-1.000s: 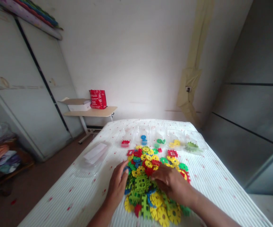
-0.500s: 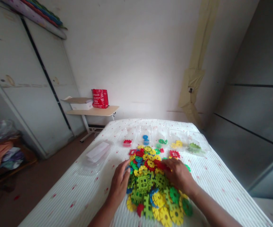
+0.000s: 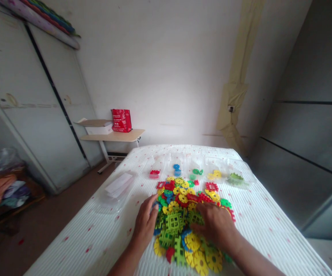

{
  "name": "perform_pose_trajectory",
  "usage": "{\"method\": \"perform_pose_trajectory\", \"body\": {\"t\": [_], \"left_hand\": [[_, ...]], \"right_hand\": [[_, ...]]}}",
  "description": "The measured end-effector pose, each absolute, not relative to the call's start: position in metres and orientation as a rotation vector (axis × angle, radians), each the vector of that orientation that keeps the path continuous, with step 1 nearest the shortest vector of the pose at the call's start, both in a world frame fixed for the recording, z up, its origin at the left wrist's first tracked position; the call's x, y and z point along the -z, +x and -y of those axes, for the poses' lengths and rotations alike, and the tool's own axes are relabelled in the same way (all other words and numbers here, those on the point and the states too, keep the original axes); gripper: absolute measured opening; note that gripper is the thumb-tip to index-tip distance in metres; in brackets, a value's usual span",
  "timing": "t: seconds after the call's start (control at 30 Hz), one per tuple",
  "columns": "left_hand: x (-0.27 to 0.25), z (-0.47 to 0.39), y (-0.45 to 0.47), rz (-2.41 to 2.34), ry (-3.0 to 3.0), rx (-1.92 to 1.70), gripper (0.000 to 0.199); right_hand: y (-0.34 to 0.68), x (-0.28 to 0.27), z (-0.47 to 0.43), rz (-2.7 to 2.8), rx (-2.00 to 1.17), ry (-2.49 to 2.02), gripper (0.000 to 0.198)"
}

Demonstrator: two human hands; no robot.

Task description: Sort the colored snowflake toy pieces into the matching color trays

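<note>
A heap of plastic interlocking pieces [image 3: 183, 190] lies on the bed in front of me, with notched yellow, blue and green discs and red and light green squares. My left hand [image 3: 147, 218] rests against the heap's left side, fingers and thumb apart, holding nothing. My right hand [image 3: 216, 224] is over the right side. Its thumb and fingertips are spread around a light green square piece [image 3: 195, 217]; a firm grip does not show. Another light green square [image 3: 174, 223] lies between the hands. Red square pieces [image 3: 204, 197] lie just beyond my right fingers.
Beyond the heap stands a row of clear plastic boxes holding a few red [image 3: 154, 174], blue [image 3: 177, 169], green [image 3: 197, 172], yellow [image 3: 215, 174] and light green pieces [image 3: 236, 176]. A clear container with white paper [image 3: 119, 184] sits on the left. A small table [image 3: 125, 135] bears a red bag [image 3: 121, 120].
My right hand has moved back toward me from the red pieces to the light green square, uncovering red and yellow pieces. My left hand stays in place.
</note>
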State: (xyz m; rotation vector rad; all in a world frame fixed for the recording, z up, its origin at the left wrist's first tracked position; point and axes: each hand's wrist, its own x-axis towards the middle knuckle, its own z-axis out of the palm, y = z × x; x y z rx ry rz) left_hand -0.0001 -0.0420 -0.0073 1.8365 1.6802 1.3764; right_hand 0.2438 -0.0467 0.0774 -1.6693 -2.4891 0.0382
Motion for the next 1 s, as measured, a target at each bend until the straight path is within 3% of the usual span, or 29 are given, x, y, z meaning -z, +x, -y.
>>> {"method": "perform_pose_trajectory", "body": {"t": [0.17, 0.37, 0.53, 0.67, 1.0], "left_hand": [[0.008, 0.042, 0.0, -1.684, 1.808, -1.407, 0.036], [0.009, 0.042, 0.0, -1.65, 1.803, -1.42, 0.035], [0.007, 0.043, 0.002, -1.652, 1.802, -1.405, 0.035], [0.005, 0.044, 0.002, -1.659, 1.797, -1.409, 0.036], [0.008, 0.044, 0.002, -1.65, 1.801, -1.428, 0.036]], "right_hand": [[0.234, -0.071, 0.048, 2.531, -0.007, -1.701, 0.044], [0.235, -0.073, 0.046, 2.499, -0.014, -1.782, 0.039], [0.227, -0.084, 0.051, 2.52, -0.145, -1.483, 0.053], [0.208, -0.088, 0.058, 2.593, -0.233, -1.268, 0.052], [0.196, -0.077, 0.055, 2.669, -0.206, -1.254, 0.041]]}}
